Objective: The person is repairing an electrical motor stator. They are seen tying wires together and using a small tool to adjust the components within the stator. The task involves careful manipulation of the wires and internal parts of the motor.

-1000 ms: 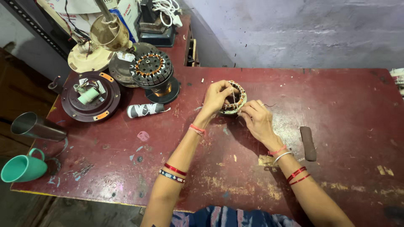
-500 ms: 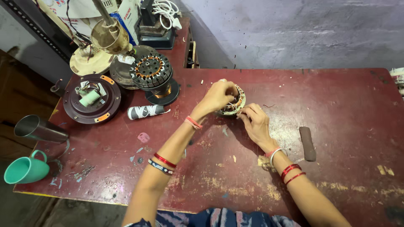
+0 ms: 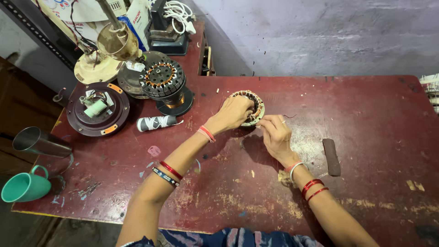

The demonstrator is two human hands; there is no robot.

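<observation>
A round motor stator with copper windings [image 3: 255, 103] rests on the worn red table [image 3: 366, 119]. My left hand [image 3: 233, 113] curls over its left side and grips it. My right hand [image 3: 274, 132] is just below and to the right of the stator, fingers pinched on a thin wire at its edge. Both wrists wear red bangles.
At the back left stand a black wound stator on a base [image 3: 164, 82], a dark round fan cover [image 3: 97, 110], a brass-coloured fan part [image 3: 116, 41] and a wrapped roll [image 3: 155, 122]. A steel cup [image 3: 39, 142] and green mug [image 3: 25, 186] sit at the left edge. A dark flat bar [image 3: 331, 157] lies right.
My left forearm has swung further left and lower while its hand stays on the stator. My right hand stays pinched at the stator's edge.
</observation>
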